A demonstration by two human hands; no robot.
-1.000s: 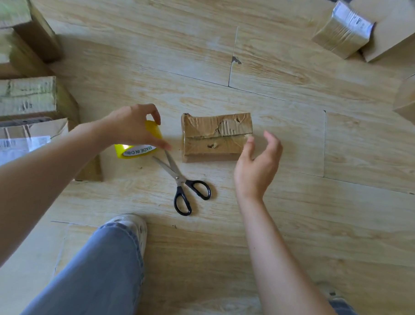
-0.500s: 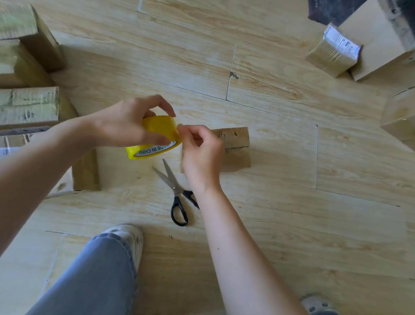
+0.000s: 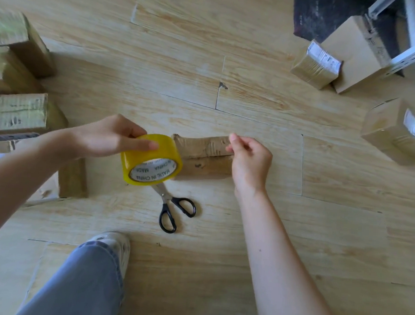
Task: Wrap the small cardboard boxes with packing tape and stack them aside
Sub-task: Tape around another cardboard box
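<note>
Closed cardboard boxes (image 3: 18,112) are stacked at the left edge, cut off by the frame, their contents hidden. The left hand (image 3: 107,140) grips the yellow tape roll (image 3: 154,152), covering the small cardboard box's (image 3: 202,148) left end. The box lies on the floor (image 3: 222,241), just beyond the scissors (image 3: 173,209). The right hand (image 3: 250,159) hides its right end, thumb and forefinger pinched; I cannot tell whether they hold a clear strip. 3 closed boxes (image 3: 383,130) lie far right.

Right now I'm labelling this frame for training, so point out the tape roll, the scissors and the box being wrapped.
tape roll (image 3: 168,150): head view, yellow outer band.
scissors (image 3: 165,196): head view, metal near the pivot.
box being wrapped (image 3: 200,146): head view, bare top face.
</note>
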